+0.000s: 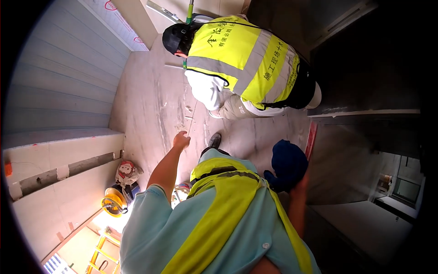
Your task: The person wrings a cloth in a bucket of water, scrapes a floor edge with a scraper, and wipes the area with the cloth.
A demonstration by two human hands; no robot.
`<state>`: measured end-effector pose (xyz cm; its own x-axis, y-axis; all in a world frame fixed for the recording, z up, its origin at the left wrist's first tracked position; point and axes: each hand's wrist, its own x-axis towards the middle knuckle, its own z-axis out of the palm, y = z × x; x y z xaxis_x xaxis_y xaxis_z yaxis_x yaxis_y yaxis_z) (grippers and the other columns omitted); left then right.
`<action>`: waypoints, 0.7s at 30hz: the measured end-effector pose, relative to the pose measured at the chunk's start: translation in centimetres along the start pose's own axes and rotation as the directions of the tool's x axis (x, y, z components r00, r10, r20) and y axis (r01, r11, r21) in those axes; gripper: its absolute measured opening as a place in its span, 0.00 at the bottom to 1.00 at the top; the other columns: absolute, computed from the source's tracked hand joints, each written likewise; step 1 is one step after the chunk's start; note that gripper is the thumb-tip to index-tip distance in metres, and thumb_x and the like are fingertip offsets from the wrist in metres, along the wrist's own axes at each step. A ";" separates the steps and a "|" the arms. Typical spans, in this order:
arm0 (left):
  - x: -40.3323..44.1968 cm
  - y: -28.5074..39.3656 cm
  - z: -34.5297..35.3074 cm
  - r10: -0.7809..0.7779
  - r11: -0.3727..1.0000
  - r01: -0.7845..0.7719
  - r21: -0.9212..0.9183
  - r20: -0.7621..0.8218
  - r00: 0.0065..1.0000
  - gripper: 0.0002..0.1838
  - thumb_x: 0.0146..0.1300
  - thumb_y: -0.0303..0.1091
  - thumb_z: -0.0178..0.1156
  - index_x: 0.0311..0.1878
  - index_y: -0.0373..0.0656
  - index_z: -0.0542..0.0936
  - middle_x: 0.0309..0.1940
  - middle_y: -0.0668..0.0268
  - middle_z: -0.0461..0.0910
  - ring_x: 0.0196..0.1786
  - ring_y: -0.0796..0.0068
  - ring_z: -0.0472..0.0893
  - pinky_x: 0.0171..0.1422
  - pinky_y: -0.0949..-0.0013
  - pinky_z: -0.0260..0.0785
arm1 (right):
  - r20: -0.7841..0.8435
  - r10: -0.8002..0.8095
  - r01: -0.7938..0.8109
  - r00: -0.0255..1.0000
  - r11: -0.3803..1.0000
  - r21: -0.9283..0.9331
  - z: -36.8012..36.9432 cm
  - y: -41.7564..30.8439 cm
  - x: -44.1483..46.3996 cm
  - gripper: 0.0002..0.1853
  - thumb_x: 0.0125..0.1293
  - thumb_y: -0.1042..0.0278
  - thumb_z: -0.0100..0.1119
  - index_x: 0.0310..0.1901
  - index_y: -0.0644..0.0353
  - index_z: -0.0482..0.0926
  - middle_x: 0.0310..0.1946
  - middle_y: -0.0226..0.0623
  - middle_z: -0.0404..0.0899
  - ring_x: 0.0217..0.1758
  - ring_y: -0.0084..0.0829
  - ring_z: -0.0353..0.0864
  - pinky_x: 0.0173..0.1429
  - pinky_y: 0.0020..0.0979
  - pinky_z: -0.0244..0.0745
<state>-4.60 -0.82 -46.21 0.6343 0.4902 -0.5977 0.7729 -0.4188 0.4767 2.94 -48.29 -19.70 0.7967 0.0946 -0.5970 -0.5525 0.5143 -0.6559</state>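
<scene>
My left hand (181, 140) reaches forward over the marble-patterned floor (150, 91), holding nothing that I can make out, its fingers loosely bent with a gap between the tips. Small pale scraps (188, 109) lie on the floor just beyond it, along a thin dark joint line. At my right side, a dark blue cap (289, 165) hangs in my right hand (301, 184); the cap hides most of the fingers. A co-worker in a yellow reflective vest (246, 59) bends low over the floor in front of me, head turned away, hands out of sight.
A green-handled pole (190, 11) rises near the co-worker's cap. To the left are a panelled wall (64, 86), a yellow cable reel (112, 202), a printed bag (127, 171) and a yellow ladder (101, 253). A red strip (311, 139) edges the floor at right.
</scene>
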 end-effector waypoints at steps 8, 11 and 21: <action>-1.5 -7.9 3.2 -0.320 0.943 0.333 -0.018 0.227 0.920 0.23 0.49 0.28 0.55 0.52 0.46 0.80 0.48 0.55 0.81 0.53 0.58 0.80 0.57 0.63 0.72 | -0.024 0.028 -0.030 0.999 0.998 -0.053 -1.5 0.9 0.1 0.30 0.66 0.43 0.43 0.63 0.53 0.68 0.57 0.39 0.74 0.58 0.42 0.73 0.60 0.43 0.71; -2.3 -8.3 3.9 -0.345 0.929 0.365 -0.052 0.226 0.911 0.22 0.50 0.31 0.56 0.52 0.46 0.80 0.48 0.55 0.81 0.53 0.58 0.80 0.57 0.62 0.72 | -0.007 0.085 -0.085 0.996 0.986 -0.144 2.2 -1.2 0.3 0.30 0.54 0.44 0.63 0.55 0.53 0.75 0.53 0.37 0.76 0.58 0.39 0.74 0.59 0.42 0.71; -0.6 -6.8 6.2 -0.316 0.899 0.330 -0.289 0.095 0.944 0.21 0.52 0.41 0.59 0.50 0.45 0.81 0.39 0.59 0.84 0.40 0.63 0.83 0.47 0.63 0.74 | 0.151 0.103 0.010 0.983 0.794 -0.608 11.0 -3.7 3.8 0.25 0.50 0.52 0.60 0.48 0.56 0.73 0.50 0.40 0.76 0.54 0.44 0.76 0.57 0.43 0.71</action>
<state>-10.32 -3.01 -53.08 0.3532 0.5222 -0.7762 0.9087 0.0057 0.4174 10.71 -40.46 -14.44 0.7634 0.2748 -0.5846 -0.5792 -0.1095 -0.8078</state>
